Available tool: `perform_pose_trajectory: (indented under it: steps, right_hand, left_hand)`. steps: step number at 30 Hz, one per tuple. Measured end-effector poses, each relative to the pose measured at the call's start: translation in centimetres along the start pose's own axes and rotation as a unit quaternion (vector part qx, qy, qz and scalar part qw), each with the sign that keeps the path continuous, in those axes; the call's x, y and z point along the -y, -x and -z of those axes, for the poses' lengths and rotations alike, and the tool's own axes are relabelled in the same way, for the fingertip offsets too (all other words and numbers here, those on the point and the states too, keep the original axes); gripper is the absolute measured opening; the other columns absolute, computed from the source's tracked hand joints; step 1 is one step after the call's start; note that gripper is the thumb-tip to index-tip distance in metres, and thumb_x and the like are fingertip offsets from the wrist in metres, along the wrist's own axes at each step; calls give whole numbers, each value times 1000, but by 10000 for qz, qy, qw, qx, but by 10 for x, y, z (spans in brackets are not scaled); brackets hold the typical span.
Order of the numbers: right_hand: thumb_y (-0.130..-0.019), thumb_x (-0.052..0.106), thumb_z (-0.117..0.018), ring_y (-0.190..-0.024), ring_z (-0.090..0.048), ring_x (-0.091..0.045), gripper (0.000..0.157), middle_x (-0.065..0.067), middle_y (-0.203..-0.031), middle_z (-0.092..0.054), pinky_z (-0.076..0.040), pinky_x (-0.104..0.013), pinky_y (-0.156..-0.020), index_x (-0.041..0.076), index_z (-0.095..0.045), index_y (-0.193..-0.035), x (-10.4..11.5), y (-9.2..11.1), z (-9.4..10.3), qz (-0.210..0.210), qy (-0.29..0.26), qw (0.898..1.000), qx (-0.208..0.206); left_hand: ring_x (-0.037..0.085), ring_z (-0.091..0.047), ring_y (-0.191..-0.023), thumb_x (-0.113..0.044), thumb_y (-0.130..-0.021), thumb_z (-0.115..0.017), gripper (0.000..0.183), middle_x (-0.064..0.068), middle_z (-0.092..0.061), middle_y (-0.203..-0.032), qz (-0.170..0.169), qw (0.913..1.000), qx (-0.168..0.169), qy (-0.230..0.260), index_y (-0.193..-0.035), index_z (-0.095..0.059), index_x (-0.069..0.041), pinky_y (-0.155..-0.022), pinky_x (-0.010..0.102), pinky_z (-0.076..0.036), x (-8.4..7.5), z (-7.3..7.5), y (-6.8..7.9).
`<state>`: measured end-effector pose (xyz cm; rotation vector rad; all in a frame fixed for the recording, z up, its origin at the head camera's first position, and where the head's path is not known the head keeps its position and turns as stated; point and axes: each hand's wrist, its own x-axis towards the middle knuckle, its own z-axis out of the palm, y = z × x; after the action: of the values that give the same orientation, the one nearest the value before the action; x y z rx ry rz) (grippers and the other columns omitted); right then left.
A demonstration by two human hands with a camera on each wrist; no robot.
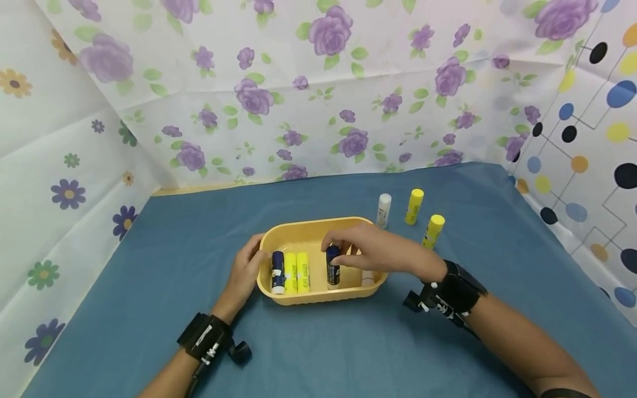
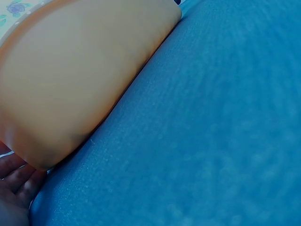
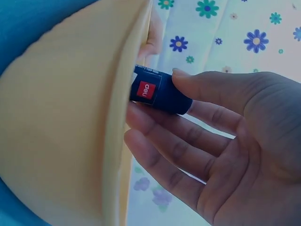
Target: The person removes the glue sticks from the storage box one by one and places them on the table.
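Inside the basket (image 1: 318,299) the left hand (image 1: 246,271) grips, the right hand (image 1: 372,247) pinches a Deli glue stick (image 1: 333,275), best held upright.

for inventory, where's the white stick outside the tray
In the head view, the white stick stands beyond the right end of the tray, left of two upright yellow sticks.

- Left end of the rounded yellow plastic tray (image 1: 318,299) is kinda blocked, left hand (image 1: 245,272) grips the rim there
- Right side's worse: right hand (image 1: 370,244) reaches over, holding a dark blue cylindrical tube (image 1: 333,273)
- Decent gap between that and two yellow cylindrical tubes (image 1: 303,273) inside
- Behind-right, a standing white cylindrical tube (image 1: 383,211) narrows things
- Tons of room on the blue cloth (image 1: 318,354) up front
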<state>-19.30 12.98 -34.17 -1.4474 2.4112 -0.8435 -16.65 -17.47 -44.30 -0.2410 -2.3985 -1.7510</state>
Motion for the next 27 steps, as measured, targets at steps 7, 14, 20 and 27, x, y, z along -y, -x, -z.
perform_pose_trajectory:
  steps: [7, 14, 20, 27]
  right_hand:
    - [-96, 27, -62, -92, -63, -5, 29, 7, -106, -67, -52, -24, -77, 19, -61, -124, -2, 7, 16, -59, 84, 9995, -315]
    - [-95, 25, -64, -91, -64, -5, 31, 8, -101, -68, -53, -27, -78, 19, -61, -125, -2, 21, 38, -285, 122, 9971, -702]
    - [-94, 25, -65, -90, -64, -5, 30, 9, -98, -68, -52, -32, -78, 23, -62, -124, 2, 34, 60, -587, 315, 9923, -1046]
    - [-94, 27, -65, -88, -64, -8, 32, 7, -95, -67, -52, -32, -76, 24, -61, -126, 1, 47, 80, -863, 625, 9867, -1229]
  left_hand:
    - [23, -58, -110, -11, -99, -48, 38, 9, -59, -129, 37, 10000, 0, 6, -136, -56, -13, -88, 25, -48, 1, -1, 0]
    - [21, -58, -110, -12, -99, -49, 38, 7, -59, -129, 54, 10000, 2, -48, -136, -56, -14, -87, 25, -48, -1, -2, 0]
    - [23, -58, -109, -11, -99, -48, 38, 9, -59, -128, 4, 10000, 24, 4, -137, -56, -13, -86, 26, -49, -2, -2, -1]
    - [22, -57, -111, -12, -99, -49, 38, 9, -59, -129, 26, 10000, -45, -84, -136, -56, -13, -87, 23, -47, -1, -2, 0]
